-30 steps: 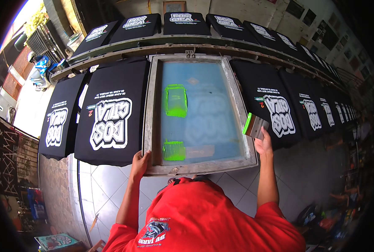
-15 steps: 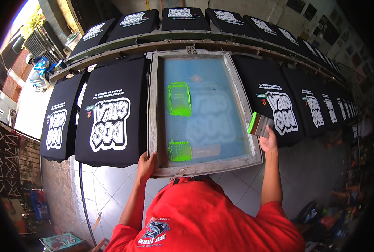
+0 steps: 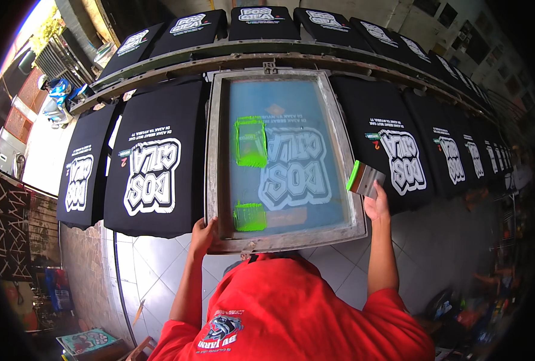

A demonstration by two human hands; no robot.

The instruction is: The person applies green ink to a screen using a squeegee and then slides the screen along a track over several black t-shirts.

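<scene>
A screen printing frame (image 3: 347, 150) with a pale blue mesh lies in front of me over a black shirt, whose white print shows through the mesh. Bright green ink sits on the mesh in two patches, an upper one (image 3: 252, 159) and a lower one (image 3: 250, 218). My left hand (image 3: 202, 236) is closed around the frame's near left corner. In my right hand (image 3: 377, 206) is a squeegee (image 3: 367, 180) with a green-inked blade, held beside the frame's right rail. The fingers beneath it are partly hidden.
Black printed shirts lie in a row on both sides, one shirt (image 3: 144, 162) just left and another (image 3: 388, 108) just right of the frame. A metal rail (image 3: 177, 71) runs behind them, with a second row of shirts beyond. Pale floor tiles (image 3: 150, 262) show below.
The shirt's print has become much sharper through the mesh, as the frame has come down closer to it. Frame, both hands and squeegee sit slightly further left in view.
</scene>
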